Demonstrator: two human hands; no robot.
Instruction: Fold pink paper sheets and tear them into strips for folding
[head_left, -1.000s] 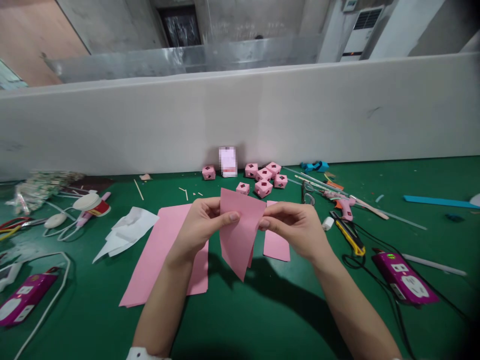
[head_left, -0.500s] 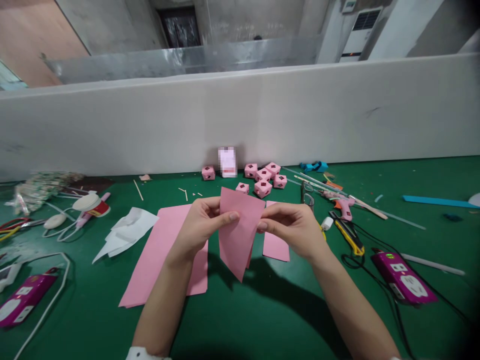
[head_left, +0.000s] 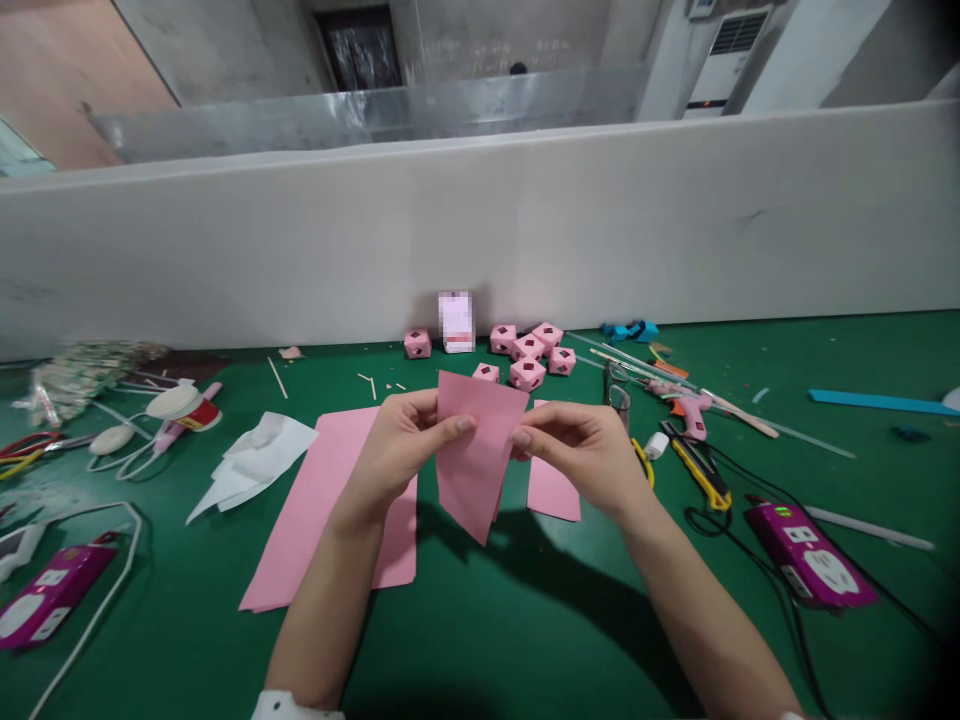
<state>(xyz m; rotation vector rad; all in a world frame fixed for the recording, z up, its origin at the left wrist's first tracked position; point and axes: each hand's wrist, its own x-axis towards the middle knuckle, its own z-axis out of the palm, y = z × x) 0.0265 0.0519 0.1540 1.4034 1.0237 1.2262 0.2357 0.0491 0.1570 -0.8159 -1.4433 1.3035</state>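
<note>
A folded pink paper piece point(head_left: 475, 460) hangs above the green table, pointed end down. My left hand point(head_left: 397, 445) pinches its left upper edge, thumb on the front. My right hand point(head_left: 581, 445) pinches its right upper edge. Both hands are closed on the paper. Under my left forearm lies a larger pink sheet point(head_left: 315, 515), and a smaller pink piece point(head_left: 553, 488) lies below my right hand.
Several small pink paper cubes point(head_left: 526, 358) sit by the white partition point(head_left: 480, 230). White crumpled paper point(head_left: 251, 460) lies left. A pink glue gun point(head_left: 686, 405), yellow utility knife point(head_left: 701, 470) and purple power strips point(head_left: 806, 555) point(head_left: 45, 595) flank the work area.
The pink paper and both hands have risen slightly and moved a little closer together; the grip is unchanged.
</note>
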